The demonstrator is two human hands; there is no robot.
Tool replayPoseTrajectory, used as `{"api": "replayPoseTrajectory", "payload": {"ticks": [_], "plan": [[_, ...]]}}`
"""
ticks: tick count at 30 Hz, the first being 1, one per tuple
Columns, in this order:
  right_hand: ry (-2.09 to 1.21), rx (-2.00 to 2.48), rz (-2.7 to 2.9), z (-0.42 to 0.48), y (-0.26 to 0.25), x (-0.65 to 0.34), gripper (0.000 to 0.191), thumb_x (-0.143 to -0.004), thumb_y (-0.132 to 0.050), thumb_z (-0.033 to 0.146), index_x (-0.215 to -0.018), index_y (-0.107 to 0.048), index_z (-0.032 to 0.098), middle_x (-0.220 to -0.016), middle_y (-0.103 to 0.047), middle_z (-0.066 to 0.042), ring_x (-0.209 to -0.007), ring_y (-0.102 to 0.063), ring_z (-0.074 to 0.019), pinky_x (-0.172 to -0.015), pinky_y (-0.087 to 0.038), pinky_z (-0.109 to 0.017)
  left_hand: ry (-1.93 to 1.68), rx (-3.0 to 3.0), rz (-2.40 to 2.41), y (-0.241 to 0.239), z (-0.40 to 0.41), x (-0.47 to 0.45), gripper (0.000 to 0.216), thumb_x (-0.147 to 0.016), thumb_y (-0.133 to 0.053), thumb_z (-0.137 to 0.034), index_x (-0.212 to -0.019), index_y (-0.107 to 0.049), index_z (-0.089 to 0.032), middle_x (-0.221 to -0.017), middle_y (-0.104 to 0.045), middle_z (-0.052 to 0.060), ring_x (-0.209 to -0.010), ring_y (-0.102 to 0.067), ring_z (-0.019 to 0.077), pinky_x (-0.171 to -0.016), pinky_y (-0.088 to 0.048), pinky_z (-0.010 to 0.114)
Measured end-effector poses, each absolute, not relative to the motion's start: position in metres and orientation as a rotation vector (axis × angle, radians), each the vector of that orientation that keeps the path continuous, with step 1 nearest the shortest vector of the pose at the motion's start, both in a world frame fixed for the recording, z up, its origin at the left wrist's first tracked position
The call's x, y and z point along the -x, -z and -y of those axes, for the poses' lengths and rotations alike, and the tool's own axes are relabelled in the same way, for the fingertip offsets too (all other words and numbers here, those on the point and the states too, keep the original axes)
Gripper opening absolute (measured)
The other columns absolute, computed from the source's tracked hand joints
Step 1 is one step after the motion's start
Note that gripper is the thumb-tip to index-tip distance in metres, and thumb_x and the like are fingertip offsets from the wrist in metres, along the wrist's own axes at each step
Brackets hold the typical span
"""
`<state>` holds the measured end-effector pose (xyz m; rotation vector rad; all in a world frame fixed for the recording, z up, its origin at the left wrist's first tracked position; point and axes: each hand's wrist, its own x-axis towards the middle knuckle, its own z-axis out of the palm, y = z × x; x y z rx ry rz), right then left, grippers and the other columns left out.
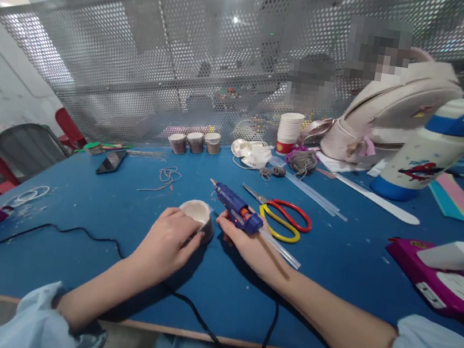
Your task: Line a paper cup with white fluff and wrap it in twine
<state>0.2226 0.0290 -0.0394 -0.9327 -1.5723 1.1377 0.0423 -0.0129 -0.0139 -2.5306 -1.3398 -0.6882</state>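
My left hand (172,240) is closed around a small paper cup (197,210), its pale open mouth facing up and its side wrapped in something greyish. The cup is at table height, partly hidden by my fingers. In my right hand (243,242) is a blue glue gun (236,206), its nozzle pointing away to the upper left above the cup. A clear glue stick (279,248) juts from the gun's back end. Just beyond the gun lie scissors (282,213) with one red and one yellow handle loop.
A black cord (194,308) runs below my hands. Behind stand several wrapped cups (195,142), a stack of paper cups (289,130) and grey yarn (303,162). At right are a bottle (429,154), a backpack (370,125) and a purple power strip (438,280). A phone (111,162) lies far left.
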Motion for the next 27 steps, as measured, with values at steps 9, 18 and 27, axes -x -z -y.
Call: {"api": "replayPoseTrajectory", "payload": {"ticks": [9, 18, 27], "plan": [[-0.891, 0.588, 1.853, -0.023, 0.034, -0.230, 0.015, -0.081, -0.059, 0.017, -0.095, -0.060, 0.019, -0.088, -0.064, -0.002, -0.075, -0.061, -0.0150, -0.070, -0.048, -0.027, 0.678, 2.739, 1.295, 0.005, 0.011, -0.037, 0.021, -0.092, -0.045, -0.021, -0.082, -0.063, -0.018, -0.073, -0.067, 0.002, -0.068, -0.059, 0.0156, -0.078, -0.040, 0.035], [-0.954, 0.666, 1.781, -0.025, 0.041, -0.224, 0.009, -0.081, -0.063, 0.026, -0.087, -0.059, 0.020, -0.083, -0.063, -0.001, -0.075, -0.061, -0.0161, -0.069, -0.049, -0.028, 0.921, 2.736, 1.450, 0.011, 0.009, -0.040, 0.009, -0.084, -0.054, -0.020, -0.084, -0.063, -0.022, -0.074, -0.070, -0.003, -0.067, -0.061, 0.0134, -0.096, -0.037, 0.042], [-1.326, 0.773, 1.536, -0.022, 0.032, -0.217, 0.010, -0.076, -0.064, 0.028, -0.078, -0.062, 0.018, -0.079, -0.065, 0.000, -0.074, -0.061, -0.0161, -0.075, -0.050, -0.032, 1.014, 2.730, 1.497, 0.015, 0.010, -0.042, 0.014, -0.087, -0.052, -0.020, -0.074, -0.054, -0.019, -0.067, -0.061, -0.005, -0.064, -0.055, 0.0119, -0.095, -0.036, 0.042]]}}
